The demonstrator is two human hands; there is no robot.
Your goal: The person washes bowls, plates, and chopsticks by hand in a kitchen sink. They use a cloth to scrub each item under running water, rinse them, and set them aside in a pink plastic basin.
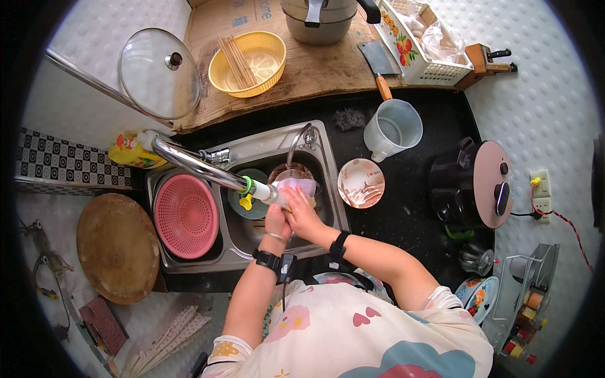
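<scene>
My two hands meet over the right basin of a stainless steel sink (340,231), just below the faucet's spray head (272,193). Under the spread fingers of my right hand (302,215) is a pale pink cloth (305,185), which it grips. My left hand (278,221) presses against the right one from the left; its fingers are mostly hidden. Water seems to run from the spray head onto the hands. A bluish-green bowl (246,208) lies in the basin to the left. Behind the cloth sits a brownish bowl (286,172), partly covered, beneath a thin curved tap (293,146).
A pink colander (186,216) fills the left basin. Right of the sink stand a patterned bowl (361,184), a plastic measuring jug (394,130) and a steel wool pad (350,119). A cleaver (380,61) overhangs the wooden board's edge. An electric pressure cooker (453,184) stands farther right.
</scene>
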